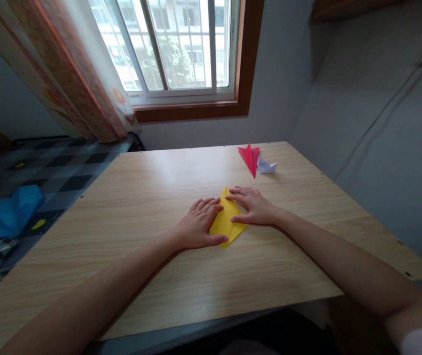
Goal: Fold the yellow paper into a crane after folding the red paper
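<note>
Centrally, the yellow paper [226, 220] lies flat on the table [152, 197], folded to a point at its far end. The left hand [198, 227] covers its left edge and the right hand [253, 204] covers its right edge, so only the middle strip and the near corner show. Farther off and to the right, a red paper [250, 158] and a white paper [266, 166] lie just beside each other, well apart from both hands. The table around them is bare wood. A window [174, 49] is on the far wall.

Both hands rest palm down. Fingers are extended, slightly spread, pressing the yellow paper without gripping it.
</note>
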Demonstrator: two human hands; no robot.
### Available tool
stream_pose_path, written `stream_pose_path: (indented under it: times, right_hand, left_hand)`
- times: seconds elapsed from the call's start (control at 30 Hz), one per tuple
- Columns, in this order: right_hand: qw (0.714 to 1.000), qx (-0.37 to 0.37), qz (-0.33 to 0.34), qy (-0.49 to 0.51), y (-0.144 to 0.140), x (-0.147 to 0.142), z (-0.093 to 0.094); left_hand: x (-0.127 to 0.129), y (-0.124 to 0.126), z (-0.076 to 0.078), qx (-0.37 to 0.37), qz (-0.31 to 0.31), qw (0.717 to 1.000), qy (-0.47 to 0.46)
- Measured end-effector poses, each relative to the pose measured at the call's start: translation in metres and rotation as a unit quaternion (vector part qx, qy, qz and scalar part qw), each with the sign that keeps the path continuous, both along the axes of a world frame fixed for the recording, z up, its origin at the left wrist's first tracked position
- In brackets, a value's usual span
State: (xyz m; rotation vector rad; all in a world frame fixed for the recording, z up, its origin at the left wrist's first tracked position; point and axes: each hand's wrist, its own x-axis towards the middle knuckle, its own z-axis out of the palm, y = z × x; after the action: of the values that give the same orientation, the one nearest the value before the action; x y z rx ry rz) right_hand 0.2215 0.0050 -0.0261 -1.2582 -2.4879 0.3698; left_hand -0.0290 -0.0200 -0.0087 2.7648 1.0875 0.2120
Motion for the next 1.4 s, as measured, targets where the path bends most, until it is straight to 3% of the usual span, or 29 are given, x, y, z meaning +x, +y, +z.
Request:
stream_pose_path:
  times: [0.87, 1.4]
  right_hand:
    - [0.995, -0.008, 0.021, 0.102, 0.011, 0.014, -0.003]
    - [0.991, 0.102, 0.046, 0.077, -0.002, 0.006, 0.004]
  left_hand:
    - [-0.003, 0.003, 0.003, -0.008, -0.017, 0.999, -0.029]
    - [-0.005, -0.005, 0.003, 0.053, 0.010, 0.998, -0.011]
